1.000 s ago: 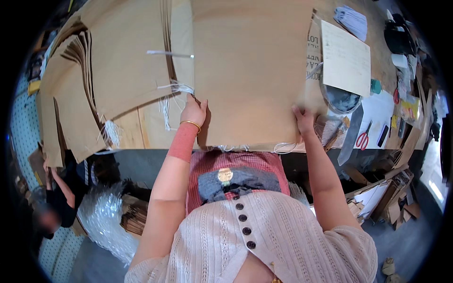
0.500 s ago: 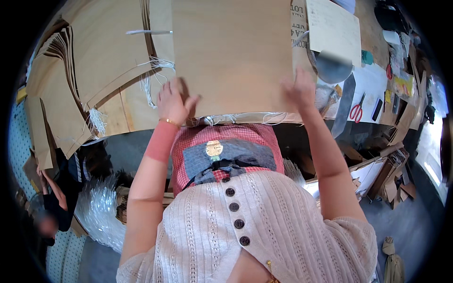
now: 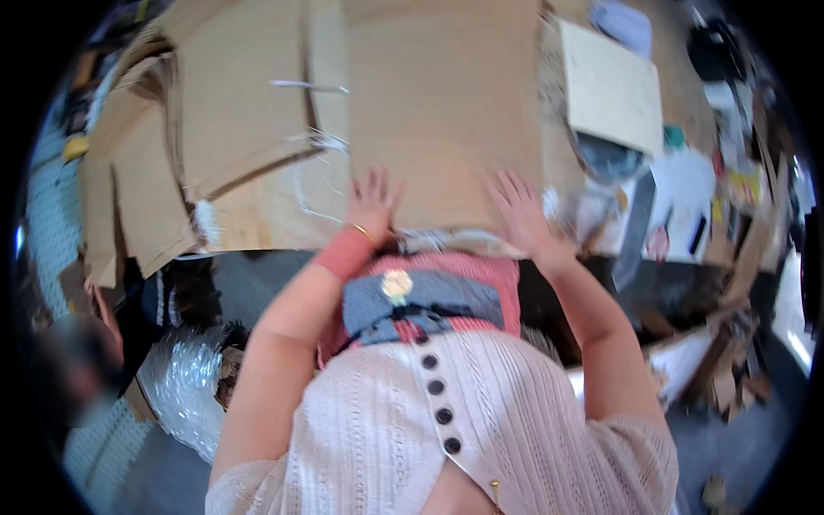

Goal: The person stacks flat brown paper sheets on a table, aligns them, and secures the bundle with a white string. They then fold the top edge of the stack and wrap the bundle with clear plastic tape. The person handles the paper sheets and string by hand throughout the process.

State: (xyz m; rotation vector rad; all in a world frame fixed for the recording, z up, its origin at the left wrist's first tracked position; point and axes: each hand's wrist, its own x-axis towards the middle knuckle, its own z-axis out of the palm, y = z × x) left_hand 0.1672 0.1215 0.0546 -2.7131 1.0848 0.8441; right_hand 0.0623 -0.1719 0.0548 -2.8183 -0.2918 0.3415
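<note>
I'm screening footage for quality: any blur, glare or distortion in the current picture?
Head view, blur softens the left hand, right hand and red scissors; head view, fisheye distortion bows the front edge of the table; head view, bright glints show on the clear plastic bundle.

Grey floor [image 3: 699,438], brown worktable [image 3: 682,99], bright light [image 3: 791,313] at right.

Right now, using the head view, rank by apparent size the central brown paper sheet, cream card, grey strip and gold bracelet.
1. Central brown paper sheet
2. Cream card
3. Grey strip
4. Gold bracelet
Motion blur softens edges, but the differences look clear.
</note>
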